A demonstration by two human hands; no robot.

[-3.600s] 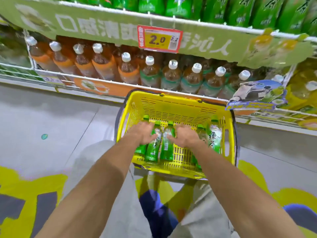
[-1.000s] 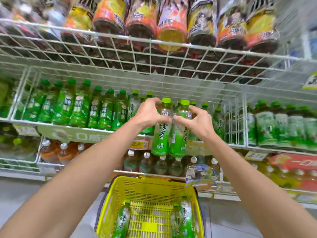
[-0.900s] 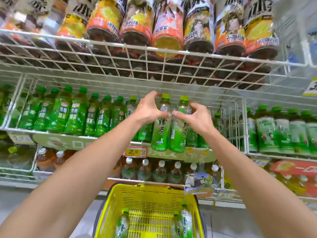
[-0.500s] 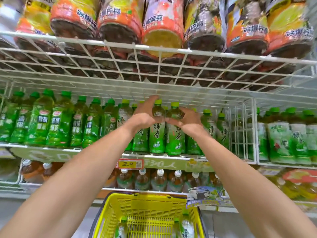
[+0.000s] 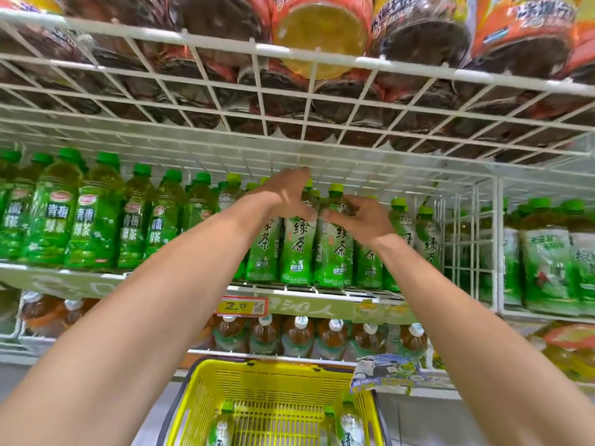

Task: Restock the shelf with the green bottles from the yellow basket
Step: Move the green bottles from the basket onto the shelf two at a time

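Two green tea bottles stand side by side at the front of the white wire shelf (image 5: 370,292). My left hand (image 5: 283,196) grips the neck of the left bottle (image 5: 297,252). The right bottle (image 5: 333,255) has my right hand (image 5: 359,218) closed around its neck. More of the same green bottles stand around and behind them. Below, the yellow basket (image 5: 280,370) holds a few green bottles, one at its left (image 5: 222,428) and one at its right (image 5: 351,426).
A low wire shelf (image 5: 289,91) with orange-labelled bottles hangs close above my hands. Darker green bottles (image 5: 58,214) fill the shelf's left part. A wire divider (image 5: 467,246) bounds the right side. A red price tag (image 5: 241,305) and brown tea bottles (image 5: 296,336) lie below.
Both hands carried the two bottles up from the basket and forward onto the shelf. The bottles now stand on the shelf's front edge among the others.
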